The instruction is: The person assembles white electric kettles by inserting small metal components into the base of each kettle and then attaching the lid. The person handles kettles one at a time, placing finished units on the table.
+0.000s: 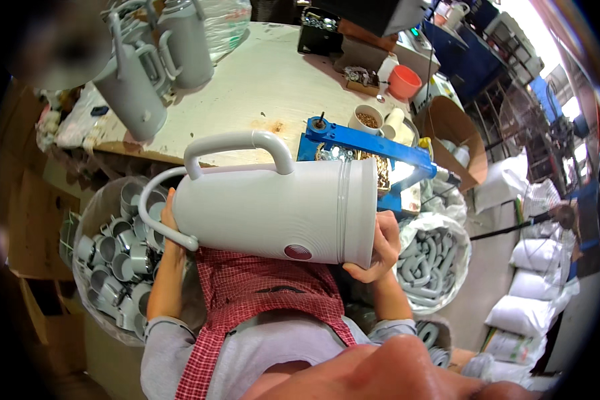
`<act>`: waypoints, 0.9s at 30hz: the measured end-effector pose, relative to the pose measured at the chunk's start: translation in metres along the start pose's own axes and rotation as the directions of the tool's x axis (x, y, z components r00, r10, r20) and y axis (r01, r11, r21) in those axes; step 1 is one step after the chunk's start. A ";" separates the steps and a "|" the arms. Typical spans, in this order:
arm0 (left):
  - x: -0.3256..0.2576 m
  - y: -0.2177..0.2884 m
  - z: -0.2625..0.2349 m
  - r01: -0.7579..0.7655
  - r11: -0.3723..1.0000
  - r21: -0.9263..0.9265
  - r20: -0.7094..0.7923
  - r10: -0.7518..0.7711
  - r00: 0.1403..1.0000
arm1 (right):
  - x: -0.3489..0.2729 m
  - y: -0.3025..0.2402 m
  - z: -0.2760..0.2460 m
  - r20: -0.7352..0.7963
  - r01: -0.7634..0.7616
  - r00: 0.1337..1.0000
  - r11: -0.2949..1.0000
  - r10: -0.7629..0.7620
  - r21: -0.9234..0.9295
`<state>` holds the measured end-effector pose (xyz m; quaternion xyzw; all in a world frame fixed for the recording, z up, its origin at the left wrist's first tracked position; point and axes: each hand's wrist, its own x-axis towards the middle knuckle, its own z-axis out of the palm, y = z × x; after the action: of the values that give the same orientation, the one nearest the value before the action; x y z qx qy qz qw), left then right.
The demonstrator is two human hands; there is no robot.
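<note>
A light grey plastic jug (260, 203), perhaps a vacuum flask casing, lies sideways across both my hands, just in front of my red checked apron (273, 280). Its side handle (240, 141) points up and away from me. At the left end a curved carrying handle (152, 200) loops outward. A small round dark red badge sits low on the jug's wall. My left hand (169, 217) supports the rounded left end, most of its fingers hidden behind the jug. My right hand (379, 248) grips the wide rim at the right end, thumb toward me.
Just beyond the jug, a blue metal fixture (373, 145) stands at the workbench (247, 80) edge, beside a cup of small brass-coloured parts (367, 119). Several grey jugs (187, 47) stand at the back left. A bag of grey cups (123, 257) and a bag of grey handles (430, 267) flank me.
</note>
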<state>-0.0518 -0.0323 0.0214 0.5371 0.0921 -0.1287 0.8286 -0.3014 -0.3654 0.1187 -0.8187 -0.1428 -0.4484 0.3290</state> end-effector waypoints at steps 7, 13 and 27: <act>-0.003 0.017 -0.033 -0.136 0.983 0.125 -0.113 0.151 0.982 | -0.006 -0.008 0.025 -0.083 -0.113 0.989 0.986 0.123 0.121; -0.090 0.085 0.013 -0.832 0.416 0.368 0.138 0.860 0.491 | -0.046 0.052 0.071 0.383 -0.761 0.354 0.024 0.853 0.649; -0.107 0.104 -0.008 -0.751 0.474 0.459 -0.067 0.862 0.503 | 0.003 0.068 0.123 0.270 -0.769 0.574 0.396 0.773 0.501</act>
<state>-0.1207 0.0280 0.1394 0.6738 -0.0814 0.3471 0.6472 -0.1850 -0.3346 0.0466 -0.6505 0.1256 -0.1826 0.7264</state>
